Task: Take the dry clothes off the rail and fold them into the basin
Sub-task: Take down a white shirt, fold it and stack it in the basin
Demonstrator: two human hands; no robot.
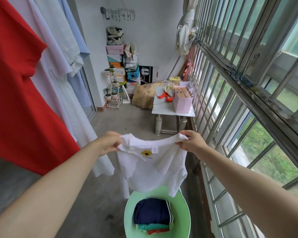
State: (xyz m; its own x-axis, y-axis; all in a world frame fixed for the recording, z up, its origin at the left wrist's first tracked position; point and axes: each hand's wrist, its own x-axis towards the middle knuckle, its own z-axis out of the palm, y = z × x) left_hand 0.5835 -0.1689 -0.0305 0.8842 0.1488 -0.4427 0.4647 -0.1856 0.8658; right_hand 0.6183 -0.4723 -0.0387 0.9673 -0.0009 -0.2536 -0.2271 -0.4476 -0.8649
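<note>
You pinch the white T-shirt (153,167) by its shoulders, left hand (108,145) and right hand (192,142) level, its length hanging straight down over the near green basin (129,208).

concrete floor (110,126), green basin (129,213) on it, table (162,105) beyond

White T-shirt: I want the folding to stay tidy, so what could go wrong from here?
The white T-shirt hangs unfolded, pinched at the shoulders by the left hand and the right hand; one slip could drop it onto the concrete floor. Its lower edge hangs just over the green basin, so lowering it now might crumple it over the folded navy garment.
</note>
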